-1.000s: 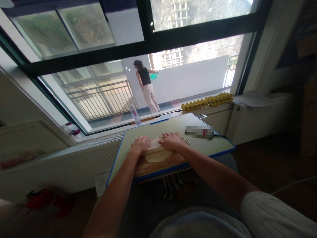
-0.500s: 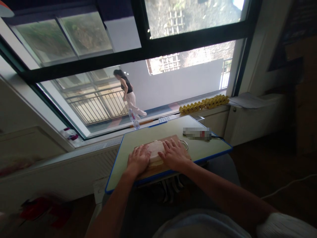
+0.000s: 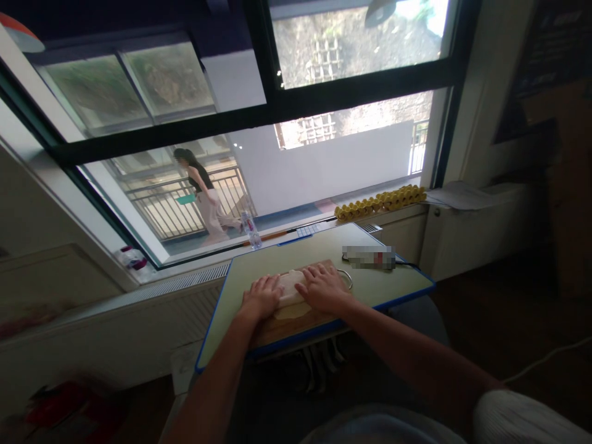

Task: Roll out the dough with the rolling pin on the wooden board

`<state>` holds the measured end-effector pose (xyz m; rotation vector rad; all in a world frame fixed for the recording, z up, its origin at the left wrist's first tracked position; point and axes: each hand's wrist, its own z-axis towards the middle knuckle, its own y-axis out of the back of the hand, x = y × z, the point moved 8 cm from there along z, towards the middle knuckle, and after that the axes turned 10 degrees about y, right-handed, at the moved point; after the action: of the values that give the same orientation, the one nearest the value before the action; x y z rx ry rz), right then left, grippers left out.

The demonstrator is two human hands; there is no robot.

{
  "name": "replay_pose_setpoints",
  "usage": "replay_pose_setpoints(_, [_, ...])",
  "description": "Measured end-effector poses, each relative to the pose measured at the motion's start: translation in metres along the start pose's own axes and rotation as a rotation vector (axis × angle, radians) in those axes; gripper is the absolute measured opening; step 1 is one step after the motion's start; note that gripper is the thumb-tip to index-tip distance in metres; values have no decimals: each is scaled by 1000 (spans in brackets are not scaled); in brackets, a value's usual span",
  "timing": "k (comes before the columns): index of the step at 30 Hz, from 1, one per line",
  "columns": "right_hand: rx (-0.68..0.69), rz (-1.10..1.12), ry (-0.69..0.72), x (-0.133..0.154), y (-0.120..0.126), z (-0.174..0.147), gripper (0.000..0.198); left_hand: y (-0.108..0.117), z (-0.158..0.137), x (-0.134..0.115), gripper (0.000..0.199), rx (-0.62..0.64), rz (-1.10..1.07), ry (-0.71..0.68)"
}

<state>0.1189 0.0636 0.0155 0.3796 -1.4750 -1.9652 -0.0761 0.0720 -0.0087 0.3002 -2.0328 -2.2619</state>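
Observation:
On the table (image 3: 393, 290) a wooden board (image 3: 296, 324) with a metal ring handle (image 3: 346, 277) lies near the front edge. A pale, floury sheet of what looks like dough (image 3: 291, 290) covers part of it, with a thicker fold or roll across the middle. My left hand (image 3: 263, 295) rests palm down on the left end of this roll, fingers extended. Over the right end lies my right hand (image 3: 324, 287), also flat with its fingers stretched forward. Whether anything is inside the dough under my palms is hidden.
A power strip (image 3: 369, 258), partly blurred, lies at the table's right rear with a cable. On the windowsill are a plastic bottle (image 3: 251, 230) and yellow egg trays (image 3: 382, 203). Outside the window a person (image 3: 203, 191) walks past. A radiator (image 3: 185, 280) runs below the sill.
Both hands have shifted slightly forward over the board, baring more of the dough's near edge. Outside, the person has moved left. The view has tilted up a little.

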Motion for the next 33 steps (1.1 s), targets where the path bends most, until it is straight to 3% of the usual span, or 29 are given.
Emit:
replay_pose_setpoints(5, [81, 3, 3, -13, -7, 26, 60, 0, 24, 0, 57, 82, 14, 33])
replay_pose_setpoints(9, [103, 13, -3, -17, -9, 34, 63, 1, 28, -2, 57, 93, 19, 40])
replay_pose_setpoints(16, [-5, 5, 19, 0, 3, 2, 66, 4, -8, -7, 57, 59, 36, 10])
replay_pose_setpoints(23, [12, 79, -13, 14, 3, -31, 76, 11, -50, -12, 55, -126, 143, -31])
replay_pose_setpoints(33, [-60, 97, 1, 20, -4, -52, 74, 11, -70, -13, 53, -202, 152, -95])
